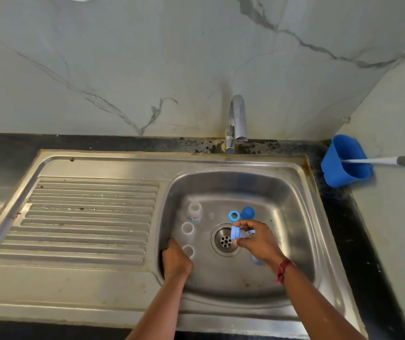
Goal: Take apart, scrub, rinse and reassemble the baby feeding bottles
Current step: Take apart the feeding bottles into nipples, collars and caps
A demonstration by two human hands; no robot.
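Blue bottle ring [235, 233] pinched in right hand [258, 240]; left hand [175, 260] clenched, contents hidden.

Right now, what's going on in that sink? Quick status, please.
Right hand holds a blue collar over the drain. Left hand reaching by clear bottles. Tap off, nothing blocking.

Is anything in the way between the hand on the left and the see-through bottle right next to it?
Nothing visible is. The left hand sits at the sink basin's left wall, and the nearest clear open-topped bottle stands just beside its fingers, with only bare steel between them.
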